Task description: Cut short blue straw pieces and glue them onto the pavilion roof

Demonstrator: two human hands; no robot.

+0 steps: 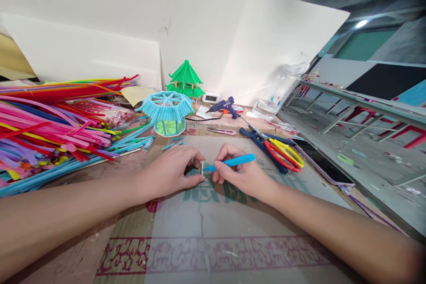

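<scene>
Between the thumb and fingers of my left hand (176, 168) is a small pale strip (202, 167), held upright over the board; its exact kind is too small to tell. My right hand (239, 173) grips a light blue marker (238, 160) like a pen, its tip touching or very close to the strip. Short blue pipe cleaner pieces (172, 145) lie just beyond my left hand. Behind them stands a small round model pavilion (168, 113) with a blue pipe cleaner roof, and a green tiered pavilion (186, 80) rises farther back.
Bundles of coloured pipe cleaners (49, 128) are heaped at the left. Red-and-yellow-handled scissors (284, 155), blue-handled pliers (266, 153) and a phone (322, 162) lie at the right. A glue gun (223, 105), small clock (211, 97) and clear water jar (276, 93) stand behind.
</scene>
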